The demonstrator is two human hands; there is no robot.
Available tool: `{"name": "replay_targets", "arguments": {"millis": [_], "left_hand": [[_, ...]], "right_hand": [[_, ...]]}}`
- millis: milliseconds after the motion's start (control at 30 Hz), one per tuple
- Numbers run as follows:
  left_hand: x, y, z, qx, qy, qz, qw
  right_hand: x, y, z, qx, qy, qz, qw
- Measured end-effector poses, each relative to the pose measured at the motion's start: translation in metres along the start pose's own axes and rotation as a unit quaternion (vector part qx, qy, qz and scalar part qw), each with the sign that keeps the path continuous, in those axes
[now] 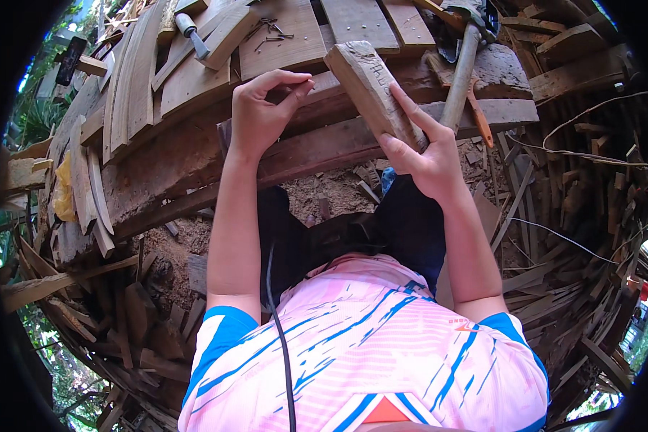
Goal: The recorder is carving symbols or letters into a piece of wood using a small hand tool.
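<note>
My right hand (426, 155) grips the lower end of a thick, worn wooden block (371, 86) with dark marks on its face. The block is held tilted over the front edge of the wooden workbench (176, 169). To its left, my left hand (266, 108) is raised with thumb and forefinger pinched together. Whatever lies between those fingertips, if anything, is too small to make out. Several loose nails (273, 34) lie on the boards beyond my left hand. A chisel (192, 34) with a pale handle rests to the left of them.
A hammer (70, 61) sits at the far left of the bench. Near its right end are a long wooden handle (461, 75) and an orange-handled tool (479, 115). Curved planks (133, 86) cover the bench top. Scrap wood (576, 237) is heaped at the right.
</note>
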State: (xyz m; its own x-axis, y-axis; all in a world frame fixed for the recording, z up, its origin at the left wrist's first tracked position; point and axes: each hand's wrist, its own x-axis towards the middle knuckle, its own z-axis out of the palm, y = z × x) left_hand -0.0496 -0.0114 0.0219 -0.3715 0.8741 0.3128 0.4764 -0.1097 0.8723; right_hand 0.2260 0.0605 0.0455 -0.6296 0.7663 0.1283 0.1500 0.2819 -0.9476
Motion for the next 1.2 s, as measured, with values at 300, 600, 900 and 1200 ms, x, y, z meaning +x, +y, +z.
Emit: {"name": "replay_targets", "arguments": {"millis": [300, 600, 900, 1200], "left_hand": [[0.001, 0.001, 0.003, 0.012, 0.013, 0.007, 1.000], [0.001, 0.002, 0.003, 0.008, 0.010, 0.007, 1.000], [0.001, 0.002, 0.008, 0.093, 0.054, 0.056, 0.993], [-0.001, -0.002, 0.004, 0.088, 0.053, 0.048, 0.994]], "right_hand": [[0.000, 0.000, -0.001, -0.031, 0.007, -0.015, 0.999], [0.000, 0.002, -0.001, -0.023, 0.003, -0.006, 1.000], [-0.001, -0.006, 0.005, -0.078, 0.030, -0.063, 0.995], [-0.004, -0.035, 0.010, -0.177, -0.048, -0.103, 0.978]]}}
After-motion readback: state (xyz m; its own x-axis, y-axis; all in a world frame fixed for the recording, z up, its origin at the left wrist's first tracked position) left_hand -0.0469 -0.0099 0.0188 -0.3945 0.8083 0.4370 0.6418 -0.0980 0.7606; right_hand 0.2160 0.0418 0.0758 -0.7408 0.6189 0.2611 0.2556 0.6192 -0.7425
